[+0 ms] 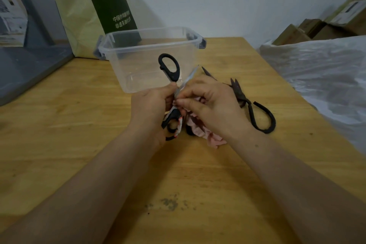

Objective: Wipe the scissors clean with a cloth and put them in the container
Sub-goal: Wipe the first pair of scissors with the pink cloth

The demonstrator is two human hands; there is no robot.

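Clear plastic container, open-topped — scissors held in front, pink cloth beneath

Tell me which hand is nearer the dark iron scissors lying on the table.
Right. The right hand, pinching the cloth, is just beside the dark iron scissors; the left hand, holding the black-handled scissors, is beyond it, farther away.

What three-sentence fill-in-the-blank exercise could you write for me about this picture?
1. The right hand pinches a ____ cloth onto a blade of the held scissors.
2. The left hand grips these scissors, whose handles are ____ in colour.
3. The dark second scissors lie on the wooden table, to the ____ of the right hand.
Missing words: pink; black; right.
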